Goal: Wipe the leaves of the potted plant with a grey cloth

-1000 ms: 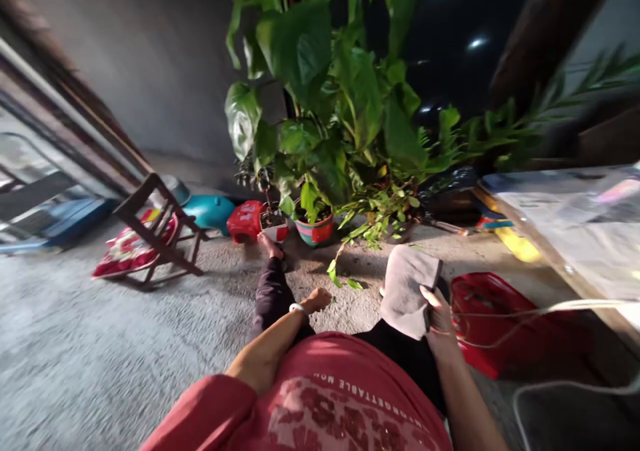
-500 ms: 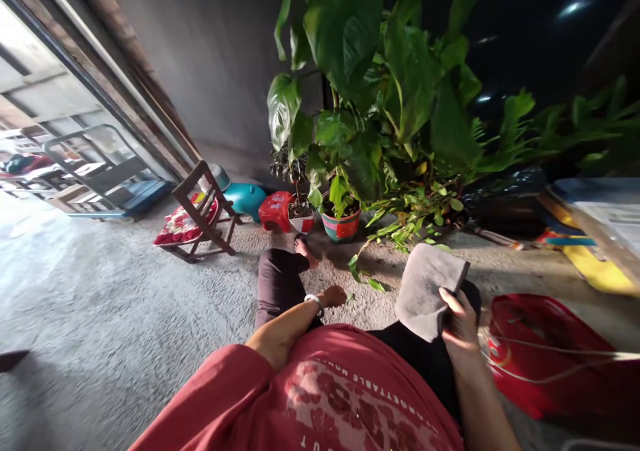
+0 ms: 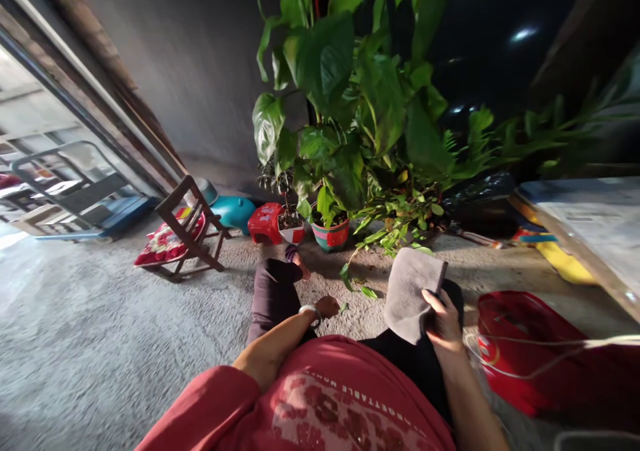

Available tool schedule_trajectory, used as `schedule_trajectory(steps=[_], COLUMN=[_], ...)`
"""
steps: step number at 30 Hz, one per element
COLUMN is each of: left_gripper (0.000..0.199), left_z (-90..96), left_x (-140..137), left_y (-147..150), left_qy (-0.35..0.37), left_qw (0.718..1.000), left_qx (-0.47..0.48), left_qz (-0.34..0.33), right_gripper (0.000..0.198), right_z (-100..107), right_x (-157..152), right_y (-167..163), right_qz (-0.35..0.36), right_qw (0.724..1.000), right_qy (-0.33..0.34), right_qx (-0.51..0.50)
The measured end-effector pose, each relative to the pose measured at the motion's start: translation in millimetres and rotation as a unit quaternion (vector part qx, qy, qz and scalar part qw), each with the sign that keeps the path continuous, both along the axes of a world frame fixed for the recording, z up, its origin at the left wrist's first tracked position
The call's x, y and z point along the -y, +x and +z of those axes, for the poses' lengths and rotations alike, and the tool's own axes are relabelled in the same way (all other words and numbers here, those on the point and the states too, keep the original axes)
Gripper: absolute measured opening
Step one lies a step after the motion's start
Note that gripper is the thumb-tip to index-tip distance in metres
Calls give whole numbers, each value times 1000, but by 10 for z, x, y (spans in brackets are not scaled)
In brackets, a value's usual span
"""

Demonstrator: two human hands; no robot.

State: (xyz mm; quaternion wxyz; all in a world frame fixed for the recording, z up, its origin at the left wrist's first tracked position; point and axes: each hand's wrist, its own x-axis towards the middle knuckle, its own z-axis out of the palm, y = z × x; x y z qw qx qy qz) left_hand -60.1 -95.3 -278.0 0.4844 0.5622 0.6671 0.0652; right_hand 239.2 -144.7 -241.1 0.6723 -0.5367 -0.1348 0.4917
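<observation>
Relative to the frame of one second ago, the left leg (image 3: 275,279) has changed from extended to bent, with the foot drawn back from the pots; the right hand's hold is unchanged. At far left, a hand cart (image 3: 131,209) with a blue platform is located beyond a wooden chair (image 3: 191,227) carrying a red patterned cushion (image 3: 165,245). Next in line along the dark wall (image 3: 200,64) are a teal object (image 3: 233,211), a red stool (image 3: 265,223), a small red-and-white pot (image 3: 291,235) and a striped pot (image 3: 331,237) below a tall leafy plant (image 3: 323,57). Left hand (image 3: 327,306): positioned low, ahead of the torso; fingers curled inward, near a small green fragment (image 3: 343,307). Whether they grip it cannot be determined. Gray cloth (image 3: 410,287): folded, above the right thigh. Right hand (image 3: 443,319): fingers clamped on the cloth's right edge, thumb on the upper face. Farther right, a red container (image 3: 525,371) rests on the floor (image 3: 125,344), crossed by a pale cord (image 3: 555,347), near a counter (image 3: 595,214).
</observation>
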Motion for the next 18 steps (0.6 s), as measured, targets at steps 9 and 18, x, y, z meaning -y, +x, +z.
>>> schedule_trajectory(steps=[9,18], left_gripper=[18,17], left_z=[-16,-58], left_x=[16,-39], left_y=[1,161], left_qy=[-18,-25], left_qw=[998,994], left_qx=[-37,-27], left_qz=[-42,-106], right_gripper=[56,58], right_z=[29,29], right_x=[-25,-43], right_y=[-29,-33], right_qz=[-10,8], right_qw=[999,1000], right_qy=[0,-5], right_qx=[-33,-10])
